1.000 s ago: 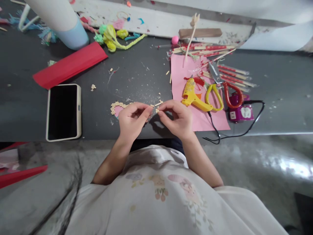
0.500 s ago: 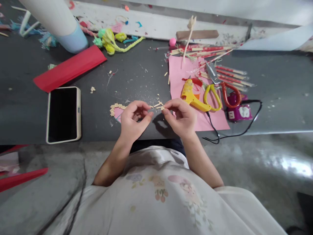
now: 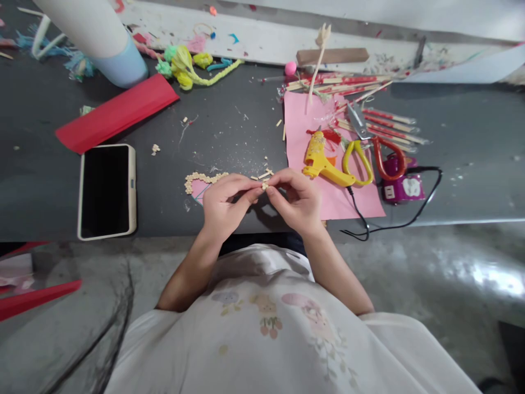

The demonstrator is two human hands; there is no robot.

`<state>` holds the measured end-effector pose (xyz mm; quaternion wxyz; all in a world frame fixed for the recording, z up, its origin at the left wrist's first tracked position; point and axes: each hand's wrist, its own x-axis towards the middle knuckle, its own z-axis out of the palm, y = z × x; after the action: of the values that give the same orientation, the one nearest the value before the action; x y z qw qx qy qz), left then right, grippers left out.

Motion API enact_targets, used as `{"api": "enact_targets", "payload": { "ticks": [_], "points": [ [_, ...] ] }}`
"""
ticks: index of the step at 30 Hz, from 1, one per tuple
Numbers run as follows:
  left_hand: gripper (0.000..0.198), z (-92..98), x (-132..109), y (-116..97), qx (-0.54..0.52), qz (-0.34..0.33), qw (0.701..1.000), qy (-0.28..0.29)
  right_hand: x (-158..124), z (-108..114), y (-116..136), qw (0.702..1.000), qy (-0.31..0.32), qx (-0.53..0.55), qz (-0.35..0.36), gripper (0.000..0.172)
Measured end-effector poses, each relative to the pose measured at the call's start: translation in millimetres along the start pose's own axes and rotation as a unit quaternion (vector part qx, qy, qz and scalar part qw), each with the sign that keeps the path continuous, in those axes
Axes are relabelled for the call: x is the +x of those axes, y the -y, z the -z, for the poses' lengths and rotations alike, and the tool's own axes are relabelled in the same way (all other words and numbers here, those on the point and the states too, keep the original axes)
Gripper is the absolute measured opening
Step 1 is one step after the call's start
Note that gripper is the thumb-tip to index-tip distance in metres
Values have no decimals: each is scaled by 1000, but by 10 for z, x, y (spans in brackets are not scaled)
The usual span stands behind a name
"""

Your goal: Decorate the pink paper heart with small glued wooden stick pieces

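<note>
My left hand (image 3: 223, 203) and my right hand (image 3: 296, 200) meet fingertip to fingertip just above the near edge of the dark table (image 3: 229, 131). Both are closed in a pinch on a tiny pale wooden bit (image 3: 264, 186) held between them. Just left of my left hand lies a pink heart shape (image 3: 199, 185) edged with small pale wooden pieces. A few short wooden bits (image 3: 264, 174) lie loose on the table behind my fingers.
A phone (image 3: 106, 190) lies at the left. A red paper sheet (image 3: 117, 112) and a white-and-blue roll (image 3: 98, 38) are behind it. On pink paper (image 3: 328, 202) at the right sit a yellow glue gun (image 3: 324, 161), scissors (image 3: 363, 148), a purple socket (image 3: 402, 189) and wrapped sticks (image 3: 389, 117).
My hands parted slightly half a second ago and have come together again, both pinching the small wooden bit. The table's objects have not moved.
</note>
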<state>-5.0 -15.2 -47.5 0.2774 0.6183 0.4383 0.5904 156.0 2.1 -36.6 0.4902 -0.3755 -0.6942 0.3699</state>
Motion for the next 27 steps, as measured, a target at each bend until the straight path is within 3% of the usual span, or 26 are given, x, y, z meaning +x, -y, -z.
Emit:
{"api": "enact_targets", "payload": {
  "ticks": [7,13,16,18,22,27],
  "points": [
    [3,7,-11,-55,-27,32,999,-2,0,-7,12,997,-35,56,-40,3],
    [12,-20,-22,34,-98,95,983,-123,62,69,-10,992,-104,61,-28,1],
    [19,-31,-19,77,-106,121,974,-161,73,90,-23,993,-106,46,-17,3],
    [20,-29,-17,71,-90,120,978,-143,62,86,-29,995,-96,30,-6,5],
    [20,-12,-5,3,-32,69,996,-51,24,52,-22,998,-55,-13,11,5],
    [19,1,20,-41,23,-13,999,-46,4,13,3,997,-22,-61,31,4]
  ]
}}
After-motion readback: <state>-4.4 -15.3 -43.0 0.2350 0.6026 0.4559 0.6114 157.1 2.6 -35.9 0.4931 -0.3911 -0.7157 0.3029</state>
